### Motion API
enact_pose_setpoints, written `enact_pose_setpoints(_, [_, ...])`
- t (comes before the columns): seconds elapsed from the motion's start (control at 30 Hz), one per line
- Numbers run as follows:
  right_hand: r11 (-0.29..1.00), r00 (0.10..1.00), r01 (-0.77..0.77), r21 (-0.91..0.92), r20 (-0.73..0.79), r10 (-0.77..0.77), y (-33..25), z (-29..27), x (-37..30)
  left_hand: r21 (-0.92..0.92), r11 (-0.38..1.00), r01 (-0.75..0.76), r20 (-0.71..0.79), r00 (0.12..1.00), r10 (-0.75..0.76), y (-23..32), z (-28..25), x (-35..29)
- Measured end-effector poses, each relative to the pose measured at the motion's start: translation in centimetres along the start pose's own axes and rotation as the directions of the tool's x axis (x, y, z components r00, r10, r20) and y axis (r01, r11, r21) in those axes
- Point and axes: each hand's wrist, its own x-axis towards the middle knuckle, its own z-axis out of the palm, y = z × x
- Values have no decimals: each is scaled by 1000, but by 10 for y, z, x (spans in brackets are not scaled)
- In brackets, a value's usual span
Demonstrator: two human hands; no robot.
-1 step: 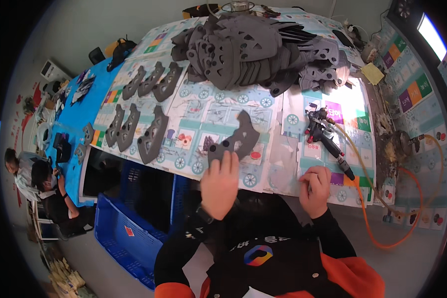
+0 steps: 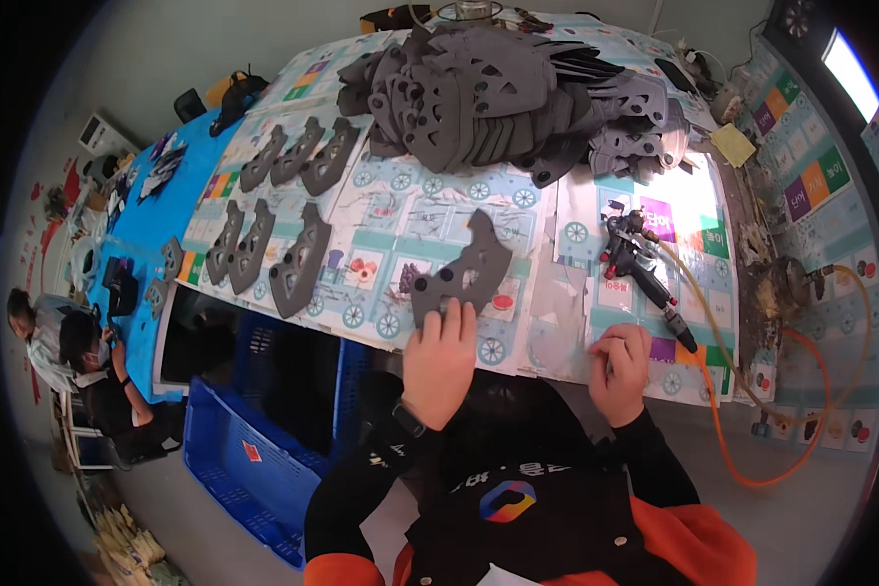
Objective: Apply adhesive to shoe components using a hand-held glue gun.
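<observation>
On the patterned table covering (image 2: 547,322) in front of me lies a dark grey, curved flat piece (image 2: 479,269) with cut-out holes. The fingers of my left hand (image 2: 442,361) are stretched out, their tips resting on its near edge; the thumb is hidden. My right hand (image 2: 620,366) is curled closed at the table's front edge, thumb and forefinger together. Whatever it may hold cannot be made out. Beyond it lies a black spray gun (image 2: 640,273) with red knobs, joined to hoses. Several similar grey pieces (image 2: 301,259) are laid out in two rows to the left.
A tall heap of grey pieces (image 2: 488,98) fills the far side. An orange hose (image 2: 742,479) loops off the right edge. Blue crates (image 2: 254,459) stand low at left. Two people (image 2: 83,347) sit by a blue table (image 2: 166,210) farther left.
My left hand and the grey piece under its fingertips have shifted very slightly to the right. The right hand looks unmoved.
</observation>
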Motion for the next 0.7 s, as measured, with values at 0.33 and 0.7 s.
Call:
enact_pose_setpoints(0.33, [1000, 1000, 14, -26, 6, -14, 0, 3, -5, -502, 862, -78, -78, 996, 44, -16, 1, -8])
enact_pose_setpoints(0.7, [988, 994, 77, -130, 91, -66, -7, 7, 0, -883, -244, -402, -469, 792, 391, -48, -165, 37])
